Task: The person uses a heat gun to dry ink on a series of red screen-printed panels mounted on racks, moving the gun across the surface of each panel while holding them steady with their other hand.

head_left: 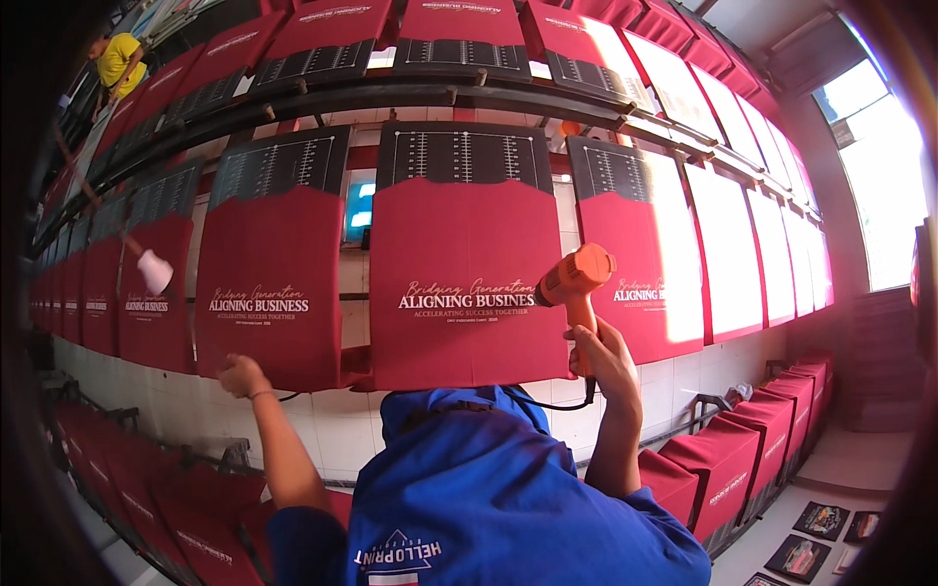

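Observation:
My right hand (606,356) is wrapped round the handle of an orange heat gun (576,278). Its dark nozzle faces left over the printed lettering of a red T-shirt (464,244), which is stretched on a black board (464,146). A black cord (547,402) runs from the handle towards my body. Farther left, my left hand (242,377) is beside the lower edge of another red T-shirt (269,254). Its fingers are loosely curled, and no object shows in them. To the right, a third red T-shirt (640,254) is partly in bright sunlight.
Long dark rails (410,96) carry several more shirt-covered boards in rows ahead. More red shirts (723,469) stand behind me on both sides. A white cone-shaped thing (154,272) is at the left. A person in yellow (119,63) is far off. Dark pictures (796,557) lie lower right.

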Demonstrator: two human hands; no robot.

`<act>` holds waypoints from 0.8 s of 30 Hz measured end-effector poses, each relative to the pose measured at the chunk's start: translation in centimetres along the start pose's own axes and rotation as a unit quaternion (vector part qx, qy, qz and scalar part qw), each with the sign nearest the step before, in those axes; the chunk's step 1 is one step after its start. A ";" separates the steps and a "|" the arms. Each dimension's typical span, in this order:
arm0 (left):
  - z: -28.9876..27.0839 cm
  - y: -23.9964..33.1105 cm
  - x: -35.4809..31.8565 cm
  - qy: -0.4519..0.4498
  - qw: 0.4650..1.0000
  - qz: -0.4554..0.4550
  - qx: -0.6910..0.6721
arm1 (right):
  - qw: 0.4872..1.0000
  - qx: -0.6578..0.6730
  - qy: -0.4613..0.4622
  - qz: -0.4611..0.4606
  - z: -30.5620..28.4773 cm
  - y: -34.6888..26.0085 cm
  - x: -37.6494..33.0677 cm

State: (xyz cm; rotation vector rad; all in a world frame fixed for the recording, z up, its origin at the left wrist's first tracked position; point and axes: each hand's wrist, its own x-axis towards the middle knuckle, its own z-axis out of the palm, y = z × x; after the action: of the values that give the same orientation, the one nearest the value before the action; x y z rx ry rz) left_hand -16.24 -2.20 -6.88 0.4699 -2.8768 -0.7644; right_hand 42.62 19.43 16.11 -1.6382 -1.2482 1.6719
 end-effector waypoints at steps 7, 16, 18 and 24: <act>1.0 3.5 -9.0 -0.055 0.991 -0.048 0.113 | 1.000 0.018 0.000 0.001 -0.9 1.2 -0.5; 0.2 5.5 -11.6 -0.054 0.984 -0.040 0.163 | 0.999 0.037 0.024 -0.007 -0.2 2.1 -1.2; 0.0 5.6 -11.8 -0.051 0.983 -0.043 0.169 | 1.000 0.006 0.008 -0.001 -0.2 2.1 -1.2; 0.4 5.7 -11.4 -0.047 0.982 -0.047 0.175 | 1.000 0.022 0.016 -0.010 1.4 1.0 -1.1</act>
State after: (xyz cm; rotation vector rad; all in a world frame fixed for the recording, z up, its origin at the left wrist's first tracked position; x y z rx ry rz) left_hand -7.13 6.46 -4.86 0.6269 -3.1074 -0.2930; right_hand 41.74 17.62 15.62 -1.6148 -1.2010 1.6429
